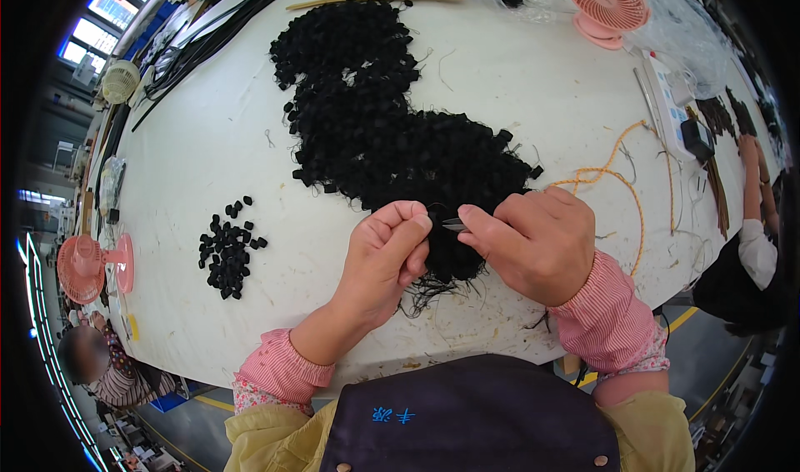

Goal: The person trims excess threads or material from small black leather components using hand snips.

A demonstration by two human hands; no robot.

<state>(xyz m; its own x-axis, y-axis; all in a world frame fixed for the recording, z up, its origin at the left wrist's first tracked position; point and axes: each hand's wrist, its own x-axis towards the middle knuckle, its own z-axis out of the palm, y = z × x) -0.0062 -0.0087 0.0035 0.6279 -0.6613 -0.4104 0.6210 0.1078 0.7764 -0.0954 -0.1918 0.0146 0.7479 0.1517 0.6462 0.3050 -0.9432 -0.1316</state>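
My left hand (385,251) is closed in a pinch, thumb against forefinger, in front of the large black pile. Whatever it pinches is too small to make out against the black behind it. My right hand (537,243) grips a pair of thread snips (453,224), whose pointed metal blades reach toward my left fingertips. Beyond both hands spreads a big heap of small black pieces with loose threads (350,118). Stray black threads hang from its near end, between my wrists. Off to the left lies a smaller group of black pieces (225,255), with few threads showing.
The white table (192,155) carries an orange cord (621,180) and a power strip (671,109) on the right. Pink fans stand at the far right (607,4) and left edge (83,268). Black strips (212,26) lie far left. Other people sit at both sides.
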